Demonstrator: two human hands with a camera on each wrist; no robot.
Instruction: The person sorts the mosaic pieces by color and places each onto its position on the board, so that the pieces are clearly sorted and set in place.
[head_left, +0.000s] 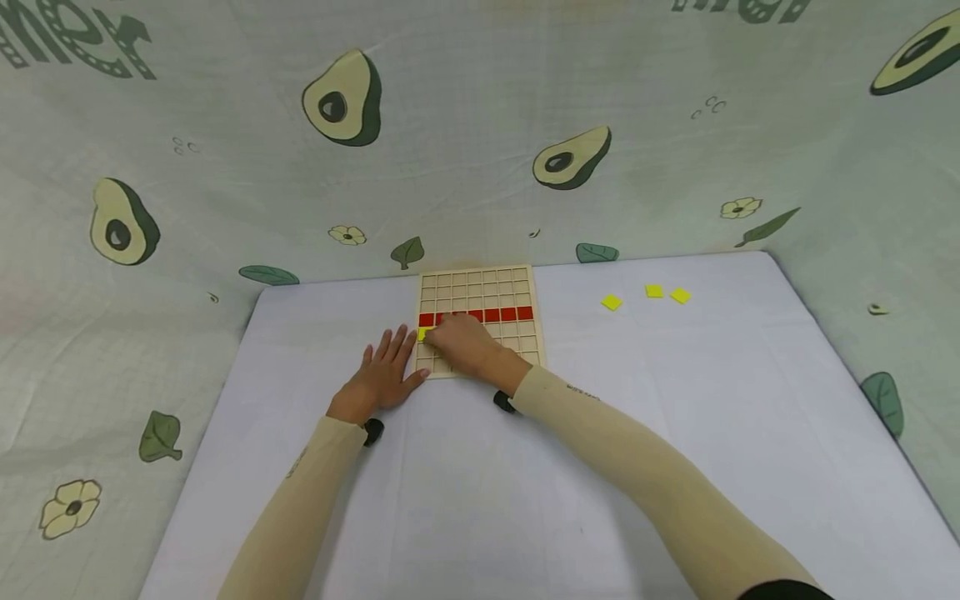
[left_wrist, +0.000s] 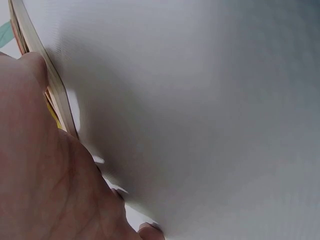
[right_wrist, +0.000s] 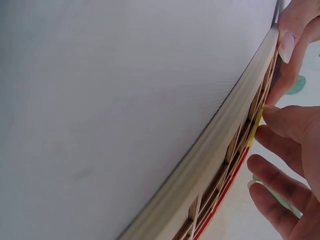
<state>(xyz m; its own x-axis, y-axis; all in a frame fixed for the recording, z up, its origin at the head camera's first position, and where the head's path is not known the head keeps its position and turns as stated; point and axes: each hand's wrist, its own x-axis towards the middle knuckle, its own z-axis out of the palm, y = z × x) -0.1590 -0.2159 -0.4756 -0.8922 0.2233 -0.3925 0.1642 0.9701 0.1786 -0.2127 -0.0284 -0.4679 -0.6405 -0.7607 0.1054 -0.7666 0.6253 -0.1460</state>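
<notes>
A wooden grid board (head_left: 480,292) lies at the far side of the table, with a row of red tiles (head_left: 508,314) across it. Just under that row, at the board's left edge, is a yellow tile (head_left: 423,332). My right hand (head_left: 468,343) reaches over the board and pinches the yellow tile with thumb and index finger; the right wrist view has both fingertips (right_wrist: 272,114) at the tile's yellow edge. My left hand (head_left: 384,379) lies with fingers spread along the board's left side, its thumb at the near left corner. The right hand hides part of the red row and some cells.
Three loose yellow tiles (head_left: 654,291) lie on the white table (head_left: 480,517), right of the board. Behind the table hangs a cloth (head_left: 465,100) printed with avocados and leaves. Small black wrist devices (head_left: 373,431) sit under both wrists.
</notes>
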